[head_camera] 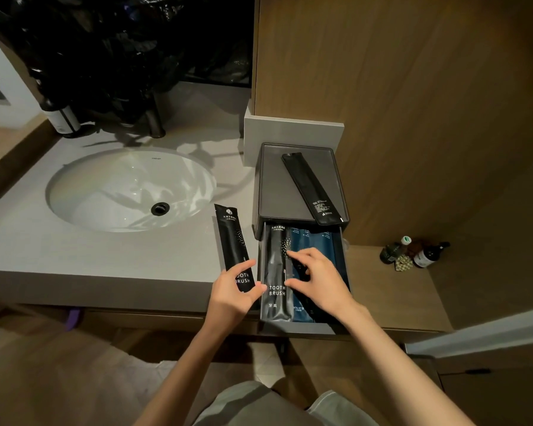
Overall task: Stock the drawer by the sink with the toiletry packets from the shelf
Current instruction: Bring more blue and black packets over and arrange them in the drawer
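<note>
A dark drawer (299, 328) is pulled out of a small grey box (268, 179) to the right of the sink. Inside lie a black toothbrush packet (276, 272) on the left and blue dental kit packets (313, 241) beside it. My right hand (316, 279) reaches into the drawer, fingertips touching the packets. My left hand (233, 295) grips the lower end of another black toothbrush packet (233, 238) over the counter, just left of the drawer. A third black packet (313, 187) lies diagonally on top of the box.
The white oval sink (130, 189) is set into the grey counter (105, 253), with a tap (154, 118) behind it under dark foliage. A wooden wall rises on the right. Small bottles (413, 252) stand on a low wooden ledge (391, 296) right of the drawer.
</note>
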{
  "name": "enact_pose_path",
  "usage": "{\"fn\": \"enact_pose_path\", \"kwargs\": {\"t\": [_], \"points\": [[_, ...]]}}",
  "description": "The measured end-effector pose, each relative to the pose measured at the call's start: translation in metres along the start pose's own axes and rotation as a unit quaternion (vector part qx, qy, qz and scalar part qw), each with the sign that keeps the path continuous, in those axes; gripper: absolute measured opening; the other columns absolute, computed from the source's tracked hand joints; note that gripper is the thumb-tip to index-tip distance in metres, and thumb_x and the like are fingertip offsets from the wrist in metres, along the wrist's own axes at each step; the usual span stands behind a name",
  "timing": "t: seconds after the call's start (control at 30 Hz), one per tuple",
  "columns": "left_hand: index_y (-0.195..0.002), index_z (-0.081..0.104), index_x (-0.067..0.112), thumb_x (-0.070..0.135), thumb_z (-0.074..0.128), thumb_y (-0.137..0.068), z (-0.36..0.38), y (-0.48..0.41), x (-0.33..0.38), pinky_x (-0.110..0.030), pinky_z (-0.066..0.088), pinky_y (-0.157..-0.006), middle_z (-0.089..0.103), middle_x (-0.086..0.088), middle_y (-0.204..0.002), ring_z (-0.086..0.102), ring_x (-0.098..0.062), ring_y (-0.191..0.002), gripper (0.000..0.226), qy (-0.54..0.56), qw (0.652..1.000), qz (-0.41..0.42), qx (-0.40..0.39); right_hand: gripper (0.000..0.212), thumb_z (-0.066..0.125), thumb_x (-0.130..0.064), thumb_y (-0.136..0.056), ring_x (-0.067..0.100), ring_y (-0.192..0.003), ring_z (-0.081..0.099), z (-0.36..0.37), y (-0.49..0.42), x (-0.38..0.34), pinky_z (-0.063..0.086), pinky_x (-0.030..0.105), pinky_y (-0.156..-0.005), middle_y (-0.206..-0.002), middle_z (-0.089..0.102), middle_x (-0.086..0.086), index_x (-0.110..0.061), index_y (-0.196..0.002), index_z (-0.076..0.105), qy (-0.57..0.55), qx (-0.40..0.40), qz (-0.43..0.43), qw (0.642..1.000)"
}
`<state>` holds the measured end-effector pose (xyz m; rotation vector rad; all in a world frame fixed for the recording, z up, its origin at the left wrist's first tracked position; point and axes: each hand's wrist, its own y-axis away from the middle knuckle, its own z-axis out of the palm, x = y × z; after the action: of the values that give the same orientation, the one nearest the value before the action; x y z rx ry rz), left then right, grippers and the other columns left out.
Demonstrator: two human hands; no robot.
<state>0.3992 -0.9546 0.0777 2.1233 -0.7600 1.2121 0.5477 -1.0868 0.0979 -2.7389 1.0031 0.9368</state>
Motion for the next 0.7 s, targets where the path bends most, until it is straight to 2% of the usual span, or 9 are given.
{"fn": "enact_pose_path", "kwargs": {"t": [0.1, 0.13, 0.2, 0.27, 0.37, 0.47, 0.53, 0.63, 0.7], "points": [[-0.128, 0.06, 0.021, 0.021, 0.077, -0.078, 0.0, 0.0, 0.0, 0.002, 0.041, -0.066, 0.063, -0.001, -0.114, 0.049, 0.004, -0.076, 0.053, 0.001, 1.0, 0.004, 0.002, 0.075, 0.064, -0.047, -0.086, 0.02, -0.135, 0.025, 0.001, 0.005, 0.008, 0.031, 0.045, -0.112, -0.157, 0.023, -0.015, -0.034, -0.15, 0.027, 0.101, -0.063, -0.037, 0.992], [-0.128, 0.06, 0.021, 0.02, 0.077, -0.078, -0.001, 0.001, 0.002, -0.002, 0.043, -0.072, 0.064, -0.001, -0.116, 0.053, 0.0, -0.082, 0.053, 0.002, 1.0, 0.007, -0.001, 0.077, 0.061, -0.049, -0.087, 0.022, -0.139, 0.019, 0.002, 0.005, 0.009, 0.026, 0.046, -0.114, -0.159, 0.017, -0.016, -0.035, -0.151, 0.022, 0.111, -0.073, -0.037, 0.99], [-0.128, 0.059, 0.021, 0.019, 0.077, -0.079, -0.001, 0.002, 0.004, -0.022, 0.048, -0.094, 0.063, -0.003, -0.122, 0.061, -0.009, -0.102, 0.053, 0.012, 1.0, 0.005, -0.007, 0.077, 0.057, -0.051, -0.088, 0.025, -0.145, 0.01, 0.003, 0.006, 0.01, 0.018, 0.048, -0.116, -0.16, 0.01, -0.016, -0.037, -0.152, 0.016, 0.128, -0.082, -0.039, 0.988], [-0.128, 0.059, 0.021, 0.019, 0.077, -0.079, -0.001, 0.003, 0.005, -0.035, 0.047, -0.102, 0.064, -0.007, -0.123, 0.061, -0.016, -0.109, 0.052, 0.012, 1.0, 0.001, -0.012, 0.075, 0.052, -0.052, -0.09, 0.028, -0.147, 0.003, 0.004, 0.006, 0.009, 0.014, 0.051, -0.117, -0.161, 0.006, -0.014, -0.036, -0.153, 0.013, 0.152, -0.089, -0.043, 0.983], [-0.128, 0.058, 0.023, 0.021, 0.075, -0.081, -0.001, 0.004, 0.008, -0.027, 0.043, -0.099, 0.063, -0.005, -0.124, 0.059, -0.007, -0.107, 0.051, -0.018, 1.0, 0.009, -0.006, 0.074, 0.047, -0.052, -0.093, 0.032, -0.148, -0.001, 0.004, 0.007, 0.008, 0.012, 0.055, -0.117, -0.162, -0.002, -0.013, -0.035, -0.153, 0.007, 0.177, -0.109, -0.04, 0.977], [-0.131, 0.056, 0.025, 0.029, 0.073, -0.081, 0.004, 0.004, 0.011, -0.034, 0.042, -0.104, 0.061, -0.004, -0.125, 0.056, -0.019, -0.118, 0.052, -0.027, 0.999, 0.002, 0.019, 0.071, 0.049, -0.05, -0.094, 0.028, -0.148, 0.004, 0.0, 0.007, 0.007, 0.017, 0.053, -0.117, -0.162, 0.002, -0.012, -0.036, -0.153, 0.012, 0.145, -0.112, -0.032, 0.982], [-0.135, 0.051, 0.027, 0.037, 0.073, -0.08, 0.008, 0.002, 0.013, -0.041, 0.04, -0.107, 0.062, -0.007, -0.123, 0.054, -0.031, -0.122, 0.06, -0.033, 0.999, -0.014, 0.03, 0.063, 0.054, -0.042, -0.094, 0.024, -0.145, 0.016, -0.003, 0.01, 0.007, 0.024, 0.046, -0.116, -0.159, 0.02, -0.008, -0.034, -0.15, 0.026, 0.077, -0.058, -0.014, 0.995], [-0.142, 0.042, 0.028, 0.044, 0.075, -0.076, 0.016, -0.003, 0.016, -0.045, 0.033, -0.113, 0.051, -0.012, -0.138, 0.046, -0.026, -0.133, 0.075, -0.045, 0.998, -0.036, 0.039, 0.05, 0.061, -0.029, -0.092, 0.018, -0.126, 0.045, -0.004, 0.012, 0.009, 0.036, 0.028, -0.104, -0.136, 0.051, 0.0, -0.023, -0.139, 0.048, -0.002, 0.055, 0.044, 0.997], [-0.145, 0.038, 0.027, 0.045, 0.077, -0.074, 0.021, -0.008, 0.019, -0.045, 0.037, -0.111, 0.035, -0.013, -0.15, 0.056, -0.019, -0.123, 0.083, -0.05, 0.997, -0.045, 0.046, 0.046, 0.066, -0.029, -0.088, 0.015, -0.105, 0.056, -0.004, 0.011, 0.007, 0.042, 0.025, -0.091, -0.118, 0.057, 0.001, -0.017, -0.131, 0.054, -0.023, 0.076, 0.103, 0.992]]}}
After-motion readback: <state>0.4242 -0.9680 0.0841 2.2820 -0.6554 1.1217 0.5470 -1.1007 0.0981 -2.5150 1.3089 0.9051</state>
